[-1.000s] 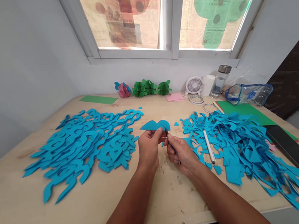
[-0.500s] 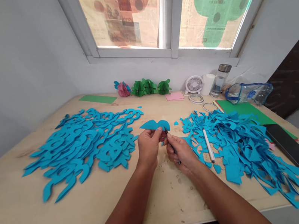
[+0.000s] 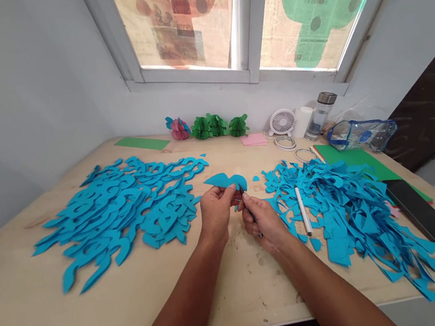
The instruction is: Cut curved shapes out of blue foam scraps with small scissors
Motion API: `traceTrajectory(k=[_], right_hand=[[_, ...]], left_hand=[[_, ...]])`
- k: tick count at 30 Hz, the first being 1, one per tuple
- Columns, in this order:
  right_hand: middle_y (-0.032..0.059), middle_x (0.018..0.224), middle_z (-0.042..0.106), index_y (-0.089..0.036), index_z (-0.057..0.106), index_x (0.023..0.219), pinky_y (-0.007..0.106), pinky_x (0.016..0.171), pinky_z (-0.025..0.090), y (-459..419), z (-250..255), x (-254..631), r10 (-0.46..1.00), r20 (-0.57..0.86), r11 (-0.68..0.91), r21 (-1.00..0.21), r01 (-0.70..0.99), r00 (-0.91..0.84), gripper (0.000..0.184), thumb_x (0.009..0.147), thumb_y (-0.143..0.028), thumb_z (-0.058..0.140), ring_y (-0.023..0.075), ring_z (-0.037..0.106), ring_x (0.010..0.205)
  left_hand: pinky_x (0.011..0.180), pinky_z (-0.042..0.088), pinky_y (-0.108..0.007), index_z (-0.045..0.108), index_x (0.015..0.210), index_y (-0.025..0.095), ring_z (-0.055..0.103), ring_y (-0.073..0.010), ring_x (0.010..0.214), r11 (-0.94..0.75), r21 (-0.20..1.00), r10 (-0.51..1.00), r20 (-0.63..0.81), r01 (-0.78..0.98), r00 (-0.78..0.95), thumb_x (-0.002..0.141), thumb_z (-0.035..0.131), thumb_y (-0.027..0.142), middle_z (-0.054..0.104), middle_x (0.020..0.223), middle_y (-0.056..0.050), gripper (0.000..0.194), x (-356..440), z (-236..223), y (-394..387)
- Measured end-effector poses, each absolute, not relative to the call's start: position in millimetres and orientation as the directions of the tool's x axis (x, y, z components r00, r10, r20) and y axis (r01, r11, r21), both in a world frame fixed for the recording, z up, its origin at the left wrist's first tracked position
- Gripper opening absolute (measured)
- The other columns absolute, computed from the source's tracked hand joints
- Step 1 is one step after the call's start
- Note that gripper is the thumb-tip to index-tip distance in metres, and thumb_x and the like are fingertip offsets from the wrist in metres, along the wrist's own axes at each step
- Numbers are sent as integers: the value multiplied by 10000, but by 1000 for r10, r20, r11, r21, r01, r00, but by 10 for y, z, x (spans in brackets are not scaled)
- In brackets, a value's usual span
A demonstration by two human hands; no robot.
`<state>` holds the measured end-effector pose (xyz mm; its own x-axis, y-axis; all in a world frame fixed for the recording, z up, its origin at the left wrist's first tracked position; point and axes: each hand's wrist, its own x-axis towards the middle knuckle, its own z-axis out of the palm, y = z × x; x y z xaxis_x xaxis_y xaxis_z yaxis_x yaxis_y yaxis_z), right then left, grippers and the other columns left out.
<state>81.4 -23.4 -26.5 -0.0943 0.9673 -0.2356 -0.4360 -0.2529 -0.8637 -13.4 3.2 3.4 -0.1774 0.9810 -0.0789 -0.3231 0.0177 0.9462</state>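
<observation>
My left hand (image 3: 217,208) pinches a piece of blue paper (image 3: 222,180) with a curved, wavy outline, held above the middle of the table. Closed around a small dark pair of scissors (image 3: 251,214), my right hand (image 3: 265,220) is close beside it. The blades meet the right end of the paper; their tips are partly hidden. To the left lies a wide spread of curved blue paper cutouts (image 3: 112,202). A heap of blue paper scraps (image 3: 348,203) covers the right side, with a white marker (image 3: 303,210) on its near edge.
Along the wall stand green paper honeycomb shapes (image 3: 215,126), a pink one (image 3: 180,129), a small fan (image 3: 282,122), a water bottle (image 3: 320,115) and a clear pouch (image 3: 362,135). Green sheets (image 3: 365,159) and a black flat case (image 3: 425,211) lie at the right. The wooden table (image 3: 162,309) ends nearby.
The left tip of the blue paper has shifted slightly to the right. Both hands keep nearly the same place and hold.
</observation>
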Motion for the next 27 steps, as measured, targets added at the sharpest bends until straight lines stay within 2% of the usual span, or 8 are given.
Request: traceTrajectory(k=[27], right_hand=[[-111,447,368,-180,543,726,185,332,102,-246,-251,803,962,-249,-271,-831,-486,-111,423,688,-579,680,17,207,311]], left_hand=[[533,453,-241,566,540,156,520,-108,481,-5,951,989,-42,-308,-143,607,684,212,569,501,19,147,-125,53,19]])
